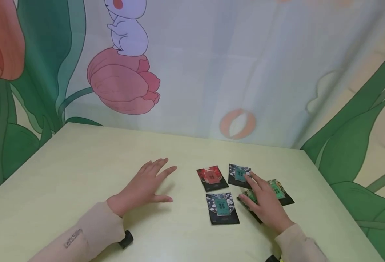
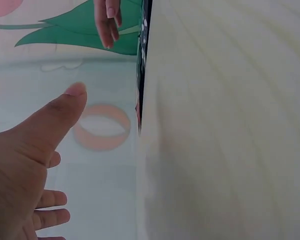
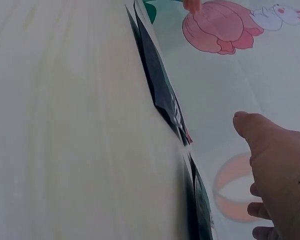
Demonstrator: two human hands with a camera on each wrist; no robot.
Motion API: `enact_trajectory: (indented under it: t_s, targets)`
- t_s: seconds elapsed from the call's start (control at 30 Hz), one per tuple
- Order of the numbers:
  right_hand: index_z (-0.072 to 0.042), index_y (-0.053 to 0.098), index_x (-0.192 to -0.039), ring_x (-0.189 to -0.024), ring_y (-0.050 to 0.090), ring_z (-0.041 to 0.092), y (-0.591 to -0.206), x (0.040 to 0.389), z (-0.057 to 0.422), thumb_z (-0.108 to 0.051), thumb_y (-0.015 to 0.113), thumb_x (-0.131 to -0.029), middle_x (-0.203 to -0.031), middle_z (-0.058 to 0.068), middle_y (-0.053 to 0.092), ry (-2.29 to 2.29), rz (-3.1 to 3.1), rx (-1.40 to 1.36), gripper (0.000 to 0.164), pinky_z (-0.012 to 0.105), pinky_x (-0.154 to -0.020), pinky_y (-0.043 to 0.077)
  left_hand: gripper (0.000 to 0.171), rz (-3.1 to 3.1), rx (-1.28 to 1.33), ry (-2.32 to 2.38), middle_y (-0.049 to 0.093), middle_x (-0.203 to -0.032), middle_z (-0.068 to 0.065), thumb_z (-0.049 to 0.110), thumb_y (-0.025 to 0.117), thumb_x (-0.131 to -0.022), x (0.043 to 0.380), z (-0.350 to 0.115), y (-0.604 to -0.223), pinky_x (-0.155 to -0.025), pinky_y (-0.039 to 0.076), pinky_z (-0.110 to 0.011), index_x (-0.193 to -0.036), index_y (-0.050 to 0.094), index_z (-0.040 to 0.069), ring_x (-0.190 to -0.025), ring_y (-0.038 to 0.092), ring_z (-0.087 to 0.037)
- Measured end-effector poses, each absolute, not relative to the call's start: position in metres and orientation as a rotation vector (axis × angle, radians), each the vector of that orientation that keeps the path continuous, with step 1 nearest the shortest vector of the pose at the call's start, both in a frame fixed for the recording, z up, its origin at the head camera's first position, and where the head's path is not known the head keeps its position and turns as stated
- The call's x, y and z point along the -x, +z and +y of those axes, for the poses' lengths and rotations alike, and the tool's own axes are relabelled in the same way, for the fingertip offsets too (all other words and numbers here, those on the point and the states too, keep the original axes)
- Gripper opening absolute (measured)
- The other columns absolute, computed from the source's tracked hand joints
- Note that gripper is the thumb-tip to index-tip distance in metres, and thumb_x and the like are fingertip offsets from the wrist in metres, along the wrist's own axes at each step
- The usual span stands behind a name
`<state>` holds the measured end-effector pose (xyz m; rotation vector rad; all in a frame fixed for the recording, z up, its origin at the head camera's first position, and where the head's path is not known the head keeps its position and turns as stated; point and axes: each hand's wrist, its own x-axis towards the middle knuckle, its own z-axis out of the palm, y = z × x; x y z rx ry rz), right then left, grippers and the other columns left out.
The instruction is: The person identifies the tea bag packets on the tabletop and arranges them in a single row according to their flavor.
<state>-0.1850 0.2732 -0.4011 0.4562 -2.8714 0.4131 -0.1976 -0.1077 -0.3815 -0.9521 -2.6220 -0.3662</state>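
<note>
Several small flat packets lie on the table. A red-flowered packet (image 1: 208,185) is at the left of the group, with a dark-blue floral packet (image 1: 223,214) nearer me and a second dark-blue floral packet (image 1: 235,178) at the back. At the right lie two green packets, the left one (image 1: 252,214) partly covered by my right hand (image 1: 269,205) and the right one (image 1: 283,193) partly behind it. My right hand's fingers are spread and relaxed above them, a fingertip overlapping the back blue packet. My left hand (image 1: 141,189), fingers spread, hovers over the table left of the packets, holding nothing.
The pale table (image 1: 166,240) ends at a curtain (image 1: 192,72) printed with tulips and a white rabbit. The curtain also runs along the right side. A dark strap piece (image 1: 125,239) shows at the left sleeve.
</note>
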Motion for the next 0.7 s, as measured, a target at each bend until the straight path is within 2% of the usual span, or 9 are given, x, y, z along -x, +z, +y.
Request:
enact_trajectory:
  t_s: [0.3, 0.5, 0.7]
  targets:
    - [-0.013, 0.046, -0.142, -0.132, 0.043, 0.037, -0.401, 0.174, 0.255, -0.037, 0.063, -0.092, -0.144, 0.014, 0.047, 0.499, -2.832, -0.506, 0.059, 0.058, -0.104, 0.041, 0.073, -2.586, 0.957, -0.426, 0.051, -0.139, -0.016, 0.048, 0.076, -0.077, 0.206, -0.076, -0.383, -0.106, 0.04, -0.049, -0.135, 0.051, 0.012, -0.128, 0.05, -0.033]
    - [-0.014, 0.053, -0.136, -0.127, 0.051, 0.031, -0.409, 0.169, 0.245, -0.039, 0.067, -0.088, -0.137, 0.009, 0.054, 0.508, -2.804, -0.597, 0.056, 0.053, -0.102, 0.044, 0.066, -2.658, 0.937, -0.538, 0.055, -0.135, -0.012, 0.046, 0.075, -0.078, 0.211, -0.057, -0.385, -0.107, 0.04, -0.05, -0.132, 0.055, 0.014, -0.127, 0.05, -0.031]
    - [-0.018, 0.056, -0.134, -0.126, 0.052, 0.026, -0.412, 0.165, 0.24, -0.041, 0.07, -0.086, -0.135, 0.005, 0.056, 0.473, -2.784, -0.695, 0.055, 0.049, -0.102, 0.046, 0.064, -2.727, 0.924, -0.621, 0.056, -0.134, -0.012, 0.046, 0.075, -0.079, 0.218, -0.042, -0.387, -0.107, 0.039, -0.05, -0.132, 0.056, 0.015, -0.125, 0.051, -0.032]
